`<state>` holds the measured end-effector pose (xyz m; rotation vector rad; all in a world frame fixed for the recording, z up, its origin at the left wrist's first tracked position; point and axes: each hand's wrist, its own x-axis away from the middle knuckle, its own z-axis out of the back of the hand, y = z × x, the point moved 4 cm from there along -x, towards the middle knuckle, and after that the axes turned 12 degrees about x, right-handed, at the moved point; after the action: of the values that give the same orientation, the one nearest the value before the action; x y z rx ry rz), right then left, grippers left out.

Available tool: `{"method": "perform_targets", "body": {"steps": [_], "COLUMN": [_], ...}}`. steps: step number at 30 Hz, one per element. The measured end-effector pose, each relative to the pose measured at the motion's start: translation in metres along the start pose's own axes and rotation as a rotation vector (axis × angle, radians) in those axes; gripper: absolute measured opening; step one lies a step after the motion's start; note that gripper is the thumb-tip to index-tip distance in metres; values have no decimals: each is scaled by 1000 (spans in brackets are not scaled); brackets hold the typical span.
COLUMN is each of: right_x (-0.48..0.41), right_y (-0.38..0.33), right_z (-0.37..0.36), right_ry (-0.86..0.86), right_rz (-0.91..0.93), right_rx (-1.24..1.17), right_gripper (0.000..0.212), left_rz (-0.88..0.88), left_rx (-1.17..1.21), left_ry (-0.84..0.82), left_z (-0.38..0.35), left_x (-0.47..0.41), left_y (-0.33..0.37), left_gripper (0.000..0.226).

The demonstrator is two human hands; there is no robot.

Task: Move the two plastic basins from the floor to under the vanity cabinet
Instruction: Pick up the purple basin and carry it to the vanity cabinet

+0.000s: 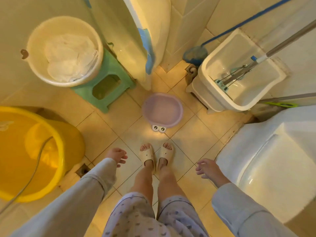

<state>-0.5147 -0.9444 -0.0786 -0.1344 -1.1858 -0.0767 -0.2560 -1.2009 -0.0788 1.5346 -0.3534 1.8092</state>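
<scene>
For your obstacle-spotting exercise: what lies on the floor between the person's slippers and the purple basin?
In the head view, only bare tiled floor separates the slippers from the purple basin; the basin's googly-eyed tab points toward them.

Floor point(106, 134): pale square tiles with dark grout, bathed in warm yellowish light.
Walls point(191, 17): large pale tiles, upper frame.
Toilet point(266, 161): white, at lower right.
Mop sink point(220, 93): white, at upper right.
Stool point(109, 86): green plastic, at upper left.
Yellow tub point(56, 139): stood at left edge.
</scene>
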Motion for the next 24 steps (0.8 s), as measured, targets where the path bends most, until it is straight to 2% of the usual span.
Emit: {"method": "perform_targets", "body": {"steps": [6,13,15,19,21,24], "right_x": [-94,-302,-364,-461,-495,-524], "right_y": [-28,-64,-73,-88,-93,-98], "right_z": [-9,-58,-72,-88,-94,-105], "right_ry": [-60,-29,11,96,91,13], "right_rz": [-4,28,17,40,55,72], "right_rx": [25,-102,-208,-446,-575,-655], "right_gripper": [18,20,27,58,65,61], "left_rz": [-2,-86,-100,-105,-116,-126], "left_rx": [4,28,25,92,138,161], "left_ry": [-42,2,6,71,79,24], "left_z": [-37,-102,-119,-148,-160,-177], "left_x": [-88,-285,-344,-442,-473,-499], "left_y": [29,34,34,43,49,54], "left_gripper": [12,12,11,20,3,39]}}
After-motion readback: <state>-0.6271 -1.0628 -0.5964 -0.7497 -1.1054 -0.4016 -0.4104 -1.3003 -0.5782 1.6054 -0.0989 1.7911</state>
